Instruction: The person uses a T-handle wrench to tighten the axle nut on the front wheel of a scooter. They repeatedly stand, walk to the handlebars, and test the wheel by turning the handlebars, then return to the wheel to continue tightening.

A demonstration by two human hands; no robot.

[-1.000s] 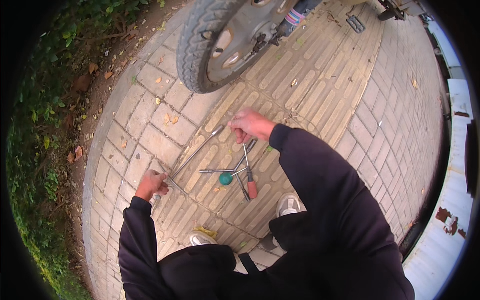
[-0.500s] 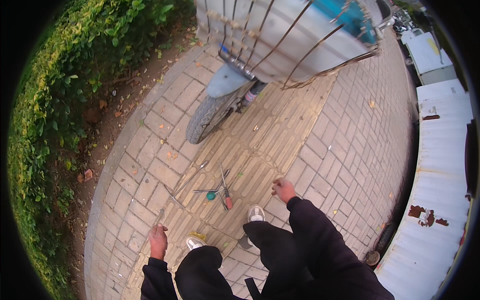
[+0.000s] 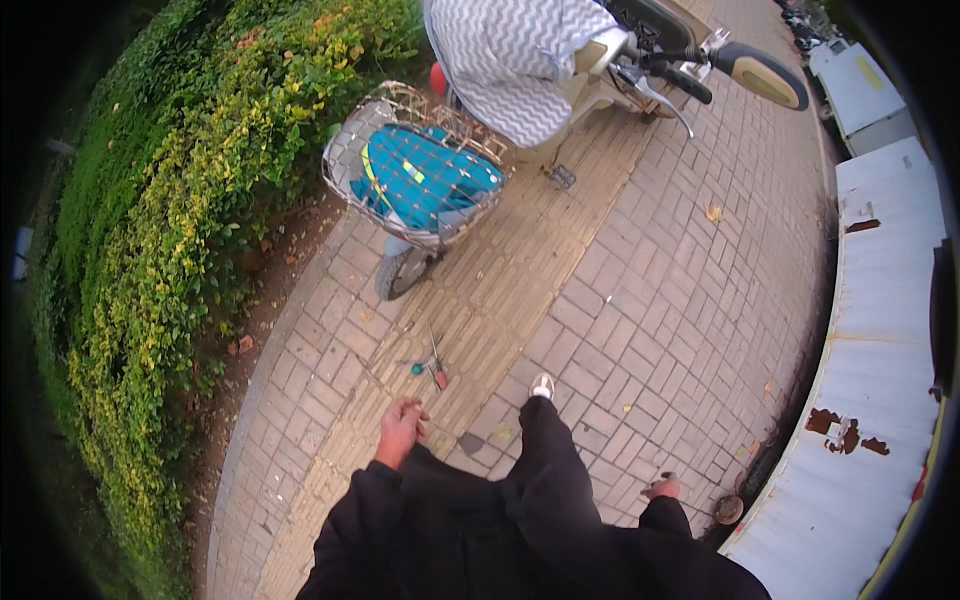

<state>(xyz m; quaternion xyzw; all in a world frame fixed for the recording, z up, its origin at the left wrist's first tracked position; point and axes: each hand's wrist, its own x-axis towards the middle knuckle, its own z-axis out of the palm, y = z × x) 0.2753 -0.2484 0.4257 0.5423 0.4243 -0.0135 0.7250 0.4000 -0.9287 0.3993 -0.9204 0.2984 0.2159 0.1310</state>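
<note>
My left hand (image 3: 403,430) hangs in front of my body with its fingers loosely bent and apart, nothing visible in it. Just beyond it in the view, a red-handled screwdriver (image 3: 440,380) and a tool with a round green handle (image 3: 417,369) lie on the ribbed yellowish paving. Out to the right, over the brick paving, my right hand (image 3: 662,487) hangs with fingers partly spread and no object showing. Ahead stands a two-wheeler with a wire front basket (image 3: 470,231), a teal cloth (image 3: 415,180) under netting, and a zigzag-patterned cover (image 3: 500,75).
A leafy hedge (image 3: 160,310) runs along the left behind a stone kerb. On the right stands a white, rust-patched metal structure (image 3: 860,370). Handlebar grips (image 3: 765,78) stick out at the upper right. One of my shoes (image 3: 542,386) rests on the bricks.
My view has lifted and moved right, away from the tools, showing more of the two-wheeler. My left hand now appears near the tools, while my right hand has dropped lower and farther right.
</note>
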